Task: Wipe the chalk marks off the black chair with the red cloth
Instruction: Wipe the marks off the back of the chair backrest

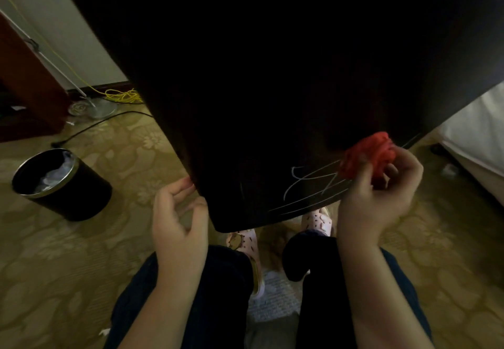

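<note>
Black chair point(272, 89): the biggest thing here, a dark flat panel that fills the upper middle of the view. It narrows toward us, so its long axis runs from the near rounded edge up and away. We judge it stiff and heavy enough to stay put under rubbing.
Carpet floor point(68, 266): patterned, and it carries the chair.
Bed point(477, 135): its white side shows past the chair's right edge.
Bin point(76, 198): a dark round bin that stands on the floor well left of the chair.
Right hand point(381, 193): at the chair's near right edge, with its fingers point(362, 174) curled round the cloth and gripping it.
Left hand point(177, 212): at the chair's near left edge, holding nothing. Its fingers are relaxed and loosely bent, and their tips touch that edge.
Red cloth point(368, 155): bunched into a wad that lies against the chair's right edge, at the upper end of the marks. We judge it soft, light and easily squashed, so it is best held as a firm ball with a pad of it left free to press flat.
Chalk marks point(308, 185): thin pale strokes near the chair's near edge. The long ones slant from lower left up to the right, toward the cloth, and a short squiggle crosses them. None look wiped yet, and we judge that strokes along that slant will suit them.
</note>
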